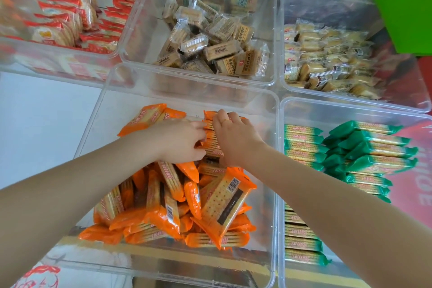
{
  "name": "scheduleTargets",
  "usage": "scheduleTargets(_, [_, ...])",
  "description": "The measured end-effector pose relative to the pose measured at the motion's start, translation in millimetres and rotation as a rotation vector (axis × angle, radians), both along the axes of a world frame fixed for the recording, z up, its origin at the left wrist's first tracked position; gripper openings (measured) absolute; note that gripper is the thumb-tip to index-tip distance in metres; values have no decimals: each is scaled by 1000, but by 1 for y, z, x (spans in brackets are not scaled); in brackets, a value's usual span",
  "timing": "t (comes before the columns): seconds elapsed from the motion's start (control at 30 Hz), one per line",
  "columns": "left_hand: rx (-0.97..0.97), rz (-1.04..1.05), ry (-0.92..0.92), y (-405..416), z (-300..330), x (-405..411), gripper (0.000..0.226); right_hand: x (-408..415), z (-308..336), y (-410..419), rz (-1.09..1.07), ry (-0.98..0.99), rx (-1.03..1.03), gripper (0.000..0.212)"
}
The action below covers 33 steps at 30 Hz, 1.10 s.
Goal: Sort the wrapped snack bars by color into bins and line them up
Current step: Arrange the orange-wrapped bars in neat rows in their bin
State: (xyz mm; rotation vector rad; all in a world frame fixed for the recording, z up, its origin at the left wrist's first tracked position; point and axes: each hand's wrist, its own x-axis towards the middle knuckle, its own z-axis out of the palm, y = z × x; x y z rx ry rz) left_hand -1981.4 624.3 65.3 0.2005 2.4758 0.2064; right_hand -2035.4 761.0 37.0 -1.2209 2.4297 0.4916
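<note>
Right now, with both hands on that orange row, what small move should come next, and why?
Probably press the row square with both hands, then take another bar from the loose orange heap; the green bars already lie lined up.

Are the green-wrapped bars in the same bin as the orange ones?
No. The green bars sit lined up in the bin to the right, while the orange bars fill the middle bin.

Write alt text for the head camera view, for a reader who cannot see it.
Both hands, left hand and right hand, grip a row of orange-wrapped snack bars inside a clear plastic bin, with a loose heap of orange bars nearer the camera. The bin to the right holds lined-up green-wrapped bars; farther bins hold red and beige packets.
</note>
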Motion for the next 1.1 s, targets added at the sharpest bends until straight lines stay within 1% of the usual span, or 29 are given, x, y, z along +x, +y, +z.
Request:
scheduleTargets(0.07, [53,89,112,0,-3,2,34,-1,1,-1,68,59,23,98])
scheduleTargets(0.13, [98,105,82,-2,-6,2,38,-5,5,0,110,80,44,94])
scheduleTargets(0.23, [158,52,-38,-9,-11,3,42,-13,11,1,84,42,3,86])
scheduleTargets(0.3, [225,40,-23,-13,-11,5,44,-17,11,-1,48,14,-27,84])
scheduleTargets(0.37, [267,-26,49,-13,-9,4,37,-18,10,-1,10,-2,-51,81])
scheduleTargets(0.4, [223,-113,66,-10,-7,2,35,-16,10,-1,-14,-13,-59,80])
scheduleTargets(0.47, [39,-264,37,-2,-7,0,38,-12,10,-1,-64,-33,-88,74])
scheduleTargets(0.5, [-51,-291,10,2,-7,0,41,-9,12,0,-87,-29,-109,69])
scheduleTargets(0.57, [-151,-319,-31,7,-8,-2,44,-4,16,5,-128,-31,-204,52])
scheduleTargets(0.6, [-172,-325,-48,8,-8,-2,45,-2,21,9,-137,-71,-262,42])
scheduleTargets(0.67, [-174,-321,-55,4,-8,-1,46,-1,34,19,-82,-274,-293,26])
scheduleTargets(0.7, [-164,-311,-44,2,-9,0,46,1,41,25,-19,-416,-264,28])
scheduleTargets(0.73, [-157,-309,-28,0,-9,2,45,5,49,32,56,-554,-219,35])
scheduleTargets(0.77, [-148,-309,-15,-1,-9,4,45,10,55,38,120,-653,-174,46])
scheduleTargets(0.8, [-140,-305,-13,-2,-9,6,45,15,56,43,173,-679,-122,56])
scheduleTargets(0.83, [-137,-295,-17,-3,-9,7,46,19,54,47,226,-638,-95,64])
scheduleTargets(0.87, [-141,-291,-24,-4,-9,9,46,22,50,48,273,-568,-70,67])
scheduleTargets(0.93, [-142,-299,-18,-4,-8,11,46,26,41,46,346,-431,-54,64])
scheduleTargets(1.0, [-140,-300,2,-5,-7,14,46,30,34,39,404,-345,-42,56])
scheduleTargets(1.1, [-108,-276,25,-11,-9,18,45,27,37,33,427,-238,-101,35])
